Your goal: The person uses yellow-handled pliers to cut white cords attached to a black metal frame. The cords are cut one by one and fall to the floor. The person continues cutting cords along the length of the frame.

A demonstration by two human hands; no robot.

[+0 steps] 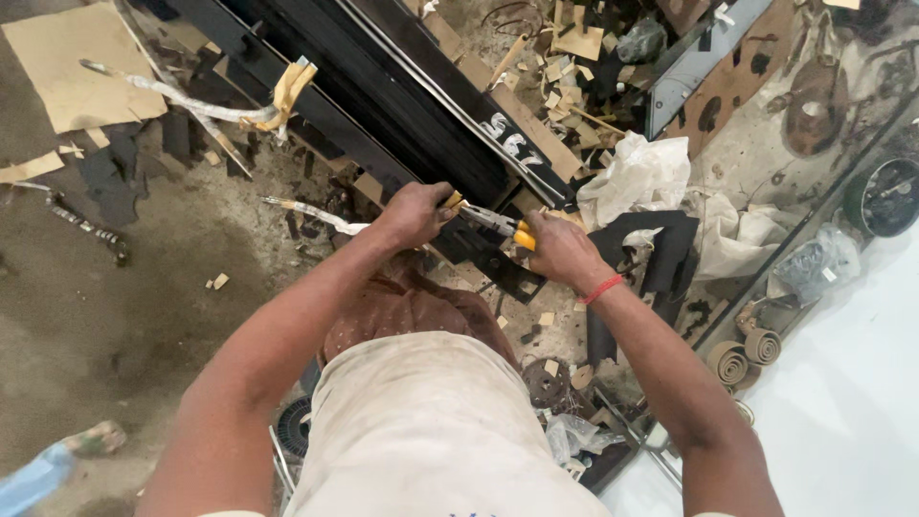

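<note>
Seen from your head camera, your left hand (414, 213) and right hand (565, 251) each clamp a yellow handle of the snips (493, 222). The snips lie just below the long black strips (383, 86), long axis left-to-right; I cannot tell which way the blades point.

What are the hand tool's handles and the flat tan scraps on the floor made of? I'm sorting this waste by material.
Hand tool: bare grey metal middle, dull sheen; yellow handles look like plastic or rubber sleeves, held by the left hand and right hand. Tan scraps: probably cardboard, matte and flat with cut edges.
</note>
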